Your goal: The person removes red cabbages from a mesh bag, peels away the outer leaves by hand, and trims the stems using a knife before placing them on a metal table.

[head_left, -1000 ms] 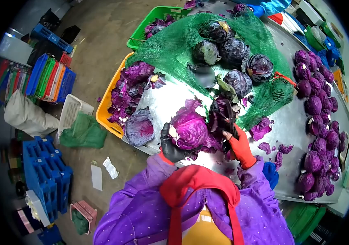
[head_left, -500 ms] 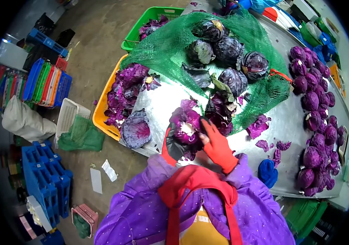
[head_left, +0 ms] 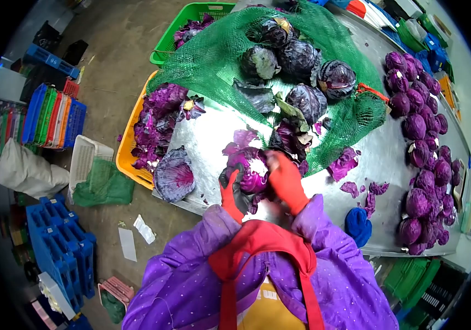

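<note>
A red cabbage (head_left: 251,171) with a pale cut stem end is held over the near edge of the metal table. My left hand (head_left: 233,193), in a red and black glove, is wrapped around its left and lower side. My right hand (head_left: 286,180), in a red glove, is closed at the cabbage's right side, its fingers curled and slightly blurred; what they pinch is hidden. Loose purple leaves (head_left: 241,139) lie just beyond the cabbage. Farther back, several untrimmed dark cabbages (head_left: 300,59) rest on a green mesh bag (head_left: 213,71).
A yellow crate (head_left: 131,140) of purple leaves stands at the table's left, with a large outer leaf (head_left: 175,175) beside it. Trimmed cabbages (head_left: 416,127) line the right side of the metal table (head_left: 378,148). A blue bundle (head_left: 358,226) lies near the front edge.
The cabbage has turned in my left hand and shows a smoother side. My right hand's fingers have curled in at its right side. Loose leaves now lie beyond it. The view has shifted slightly.
</note>
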`<move>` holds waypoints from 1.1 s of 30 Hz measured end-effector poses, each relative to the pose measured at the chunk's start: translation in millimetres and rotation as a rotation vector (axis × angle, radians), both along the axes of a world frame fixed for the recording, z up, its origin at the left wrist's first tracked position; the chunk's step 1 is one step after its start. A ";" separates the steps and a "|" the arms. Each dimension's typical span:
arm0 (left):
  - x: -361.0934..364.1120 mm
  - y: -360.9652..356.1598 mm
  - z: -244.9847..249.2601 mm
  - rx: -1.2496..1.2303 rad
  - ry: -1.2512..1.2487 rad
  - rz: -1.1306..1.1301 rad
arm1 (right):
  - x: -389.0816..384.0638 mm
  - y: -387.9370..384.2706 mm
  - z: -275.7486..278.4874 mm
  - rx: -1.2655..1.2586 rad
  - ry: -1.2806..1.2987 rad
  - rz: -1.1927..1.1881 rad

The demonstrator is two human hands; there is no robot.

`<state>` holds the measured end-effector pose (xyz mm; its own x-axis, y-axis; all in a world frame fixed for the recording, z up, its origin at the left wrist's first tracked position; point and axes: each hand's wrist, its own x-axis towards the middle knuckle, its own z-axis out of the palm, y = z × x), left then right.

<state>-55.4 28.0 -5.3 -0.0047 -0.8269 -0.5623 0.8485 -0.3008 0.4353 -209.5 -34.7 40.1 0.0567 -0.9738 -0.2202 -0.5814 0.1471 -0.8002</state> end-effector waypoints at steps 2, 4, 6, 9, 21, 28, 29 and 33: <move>-1.1 3.8 -2.2 0.027 -0.026 0.024 | -11.0 -18.8 -17.3 0.010 -0.042 -0.068; 10.1 2.2 -17.4 -0.016 0.058 -0.042 | -19.5 -28.1 -24.6 -0.049 -0.118 -0.048; 22.1 8.2 -17.0 0.046 0.212 -0.064 | -27.2 -29.2 -59.3 -0.131 -0.205 -0.088; 46.2 18.6 7.3 -0.074 0.273 -0.093 | -33.0 -33.6 -59.9 0.032 -0.422 -0.210; 71.3 22.6 33.8 -0.267 0.508 -0.153 | -44.3 -26.8 34.5 -0.305 -0.255 -0.236; 53.6 2.1 50.9 -0.213 0.459 -0.419 | -15.4 -1.4 80.2 -0.227 -0.329 0.550; 53.2 0.1 53.9 -0.211 0.480 -0.442 | -16.7 -5.9 78.8 -0.180 -0.334 0.585; 54.1 -1.8 64.8 -0.127 0.470 -0.489 | -22.5 -8.7 68.1 -0.248 -0.248 0.664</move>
<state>-1.2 26.2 59.5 -0.6135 -0.7271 -0.3083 0.7358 -0.6680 0.1114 -232.0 -43.4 108.3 0.6691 -0.7369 0.0970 -0.2834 -0.3736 -0.8833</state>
